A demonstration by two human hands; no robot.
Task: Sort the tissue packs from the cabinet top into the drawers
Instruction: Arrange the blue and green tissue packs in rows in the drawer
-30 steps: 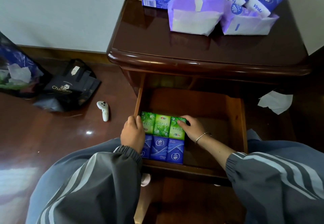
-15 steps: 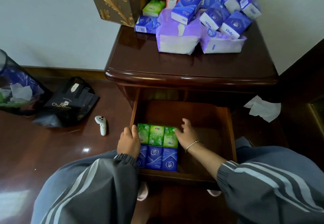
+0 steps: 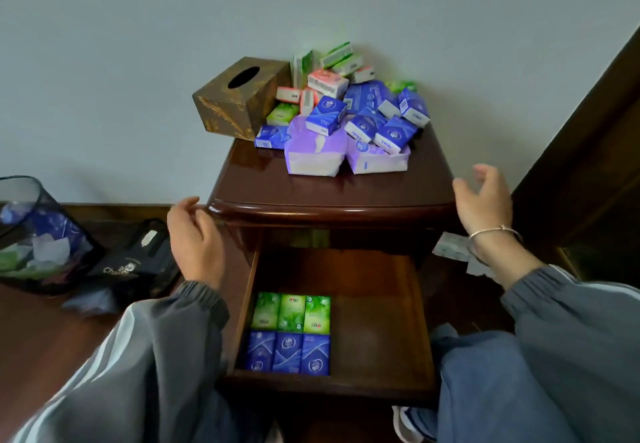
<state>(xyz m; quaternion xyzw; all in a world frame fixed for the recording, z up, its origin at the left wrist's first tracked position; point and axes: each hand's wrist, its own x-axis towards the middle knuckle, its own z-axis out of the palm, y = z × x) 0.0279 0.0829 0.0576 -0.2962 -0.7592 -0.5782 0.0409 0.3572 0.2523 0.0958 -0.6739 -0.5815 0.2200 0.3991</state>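
Dim, soft daylight; glossy glare along the cabinet top (image 3: 329, 212) (wide-angle bowing at edges).

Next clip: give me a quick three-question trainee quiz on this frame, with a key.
1. True or false: the left hand and the right hand both hold nothing.
2. How many tissue packs lie in the open drawer? A: four. B: six. C: nine.
3. Fill in: the green packs lie farther back in the drawer than the ___ packs.
Key: 1 true; 2 B; 3 blue, the blue packs forming the front row.
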